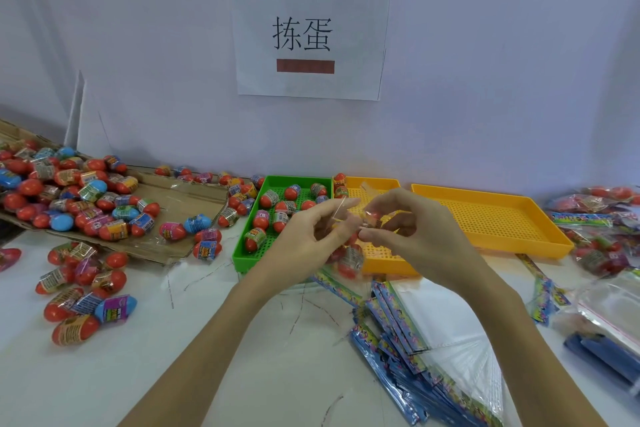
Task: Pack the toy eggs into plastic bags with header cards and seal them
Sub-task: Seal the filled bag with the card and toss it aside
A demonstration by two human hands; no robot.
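Observation:
My left hand [304, 239] and my right hand [412, 232] are raised together over the near ends of the green tray [242, 246] and a small orange tray [384, 262]. Both pinch the top of a clear plastic bag [349, 258] that hangs between them with toy eggs inside. My right fingers also pinch a small egg-like piece [372, 218] at the bag's mouth. Loose toy eggs [277, 215] lie in the green tray. A stack of empty bags with blue header cards [415, 350] lies on the table below my right forearm.
A flattened cardboard sheet [180, 204] at the left carries a heap of toy eggs [72, 194], and more eggs [79, 291] are scattered on the white table. A large orange tray [495, 218] stands at the right. Packed bags [602, 239] pile up at the far right.

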